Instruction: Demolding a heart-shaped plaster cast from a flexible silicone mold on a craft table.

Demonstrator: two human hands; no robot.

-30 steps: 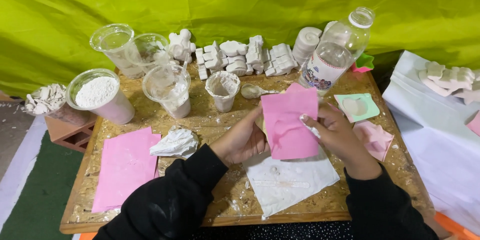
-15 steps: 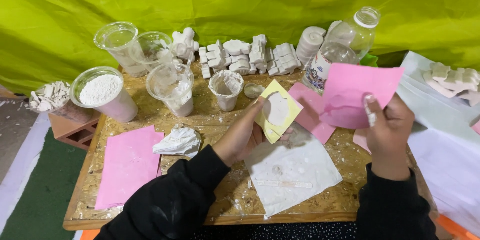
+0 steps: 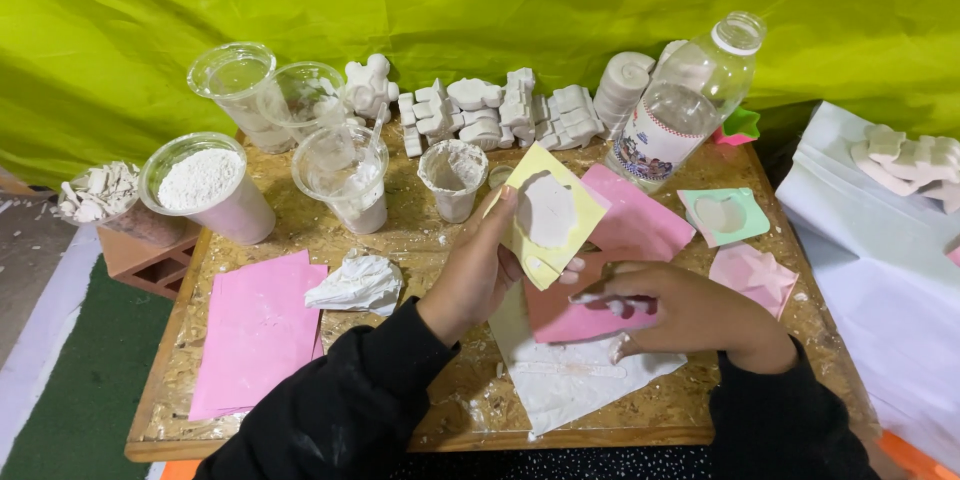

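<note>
Yellow flexible mould [image 3: 548,215] with its white plaster fill sits pinched in the left hand [image 3: 480,275], best kept level while the right hand [image 3: 690,310], below, presses the pink sheet [image 3: 575,315].

Four clear cups [image 3: 345,175], one bottle [image 3: 680,105], one yellow mould [image 3: 548,215], one green mould [image 3: 724,215], two hands [image 3: 475,275].

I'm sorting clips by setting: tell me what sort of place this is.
Probably a makeshift plaster-casting craft table. A rough board table holds a cup of white powder and rows of white cast figures; the left hand holds a yellow mould filled with white.
</note>
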